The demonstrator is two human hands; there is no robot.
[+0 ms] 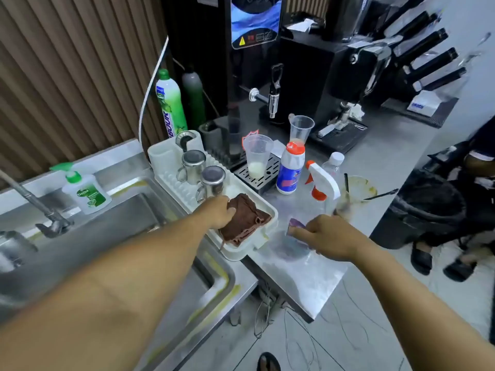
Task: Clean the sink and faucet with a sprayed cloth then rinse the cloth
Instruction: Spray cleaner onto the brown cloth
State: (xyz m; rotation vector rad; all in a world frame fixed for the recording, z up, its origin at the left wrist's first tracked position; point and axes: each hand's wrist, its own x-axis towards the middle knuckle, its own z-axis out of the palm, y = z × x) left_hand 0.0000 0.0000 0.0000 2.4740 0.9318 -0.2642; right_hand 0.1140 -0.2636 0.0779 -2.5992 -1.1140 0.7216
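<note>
A folded brown cloth [247, 219] lies at the near end of the white dish rack [241, 254]. My left hand [221, 212] grips the cloth's left edge. My right hand [330, 238] hovers over the steel counter with curled fingers, pinching a small purple thing [294, 225]. A spray bottle [322, 183] with a white and orange trigger head stands just beyond my right hand. The steel sink [128, 218] lies to the left, and the faucet [40, 210] rises at its far left rim.
Green hand-soap pump [85, 191] sits on the sink ledge. Steel mugs [211, 179] stand in the rack. Plastic cups [257, 156], a white cleaner bottle [290, 170] and a dirty lidded cup [353, 194] crowd the counter [308, 277]. A seated person's sandalled feet [439, 258] are at right.
</note>
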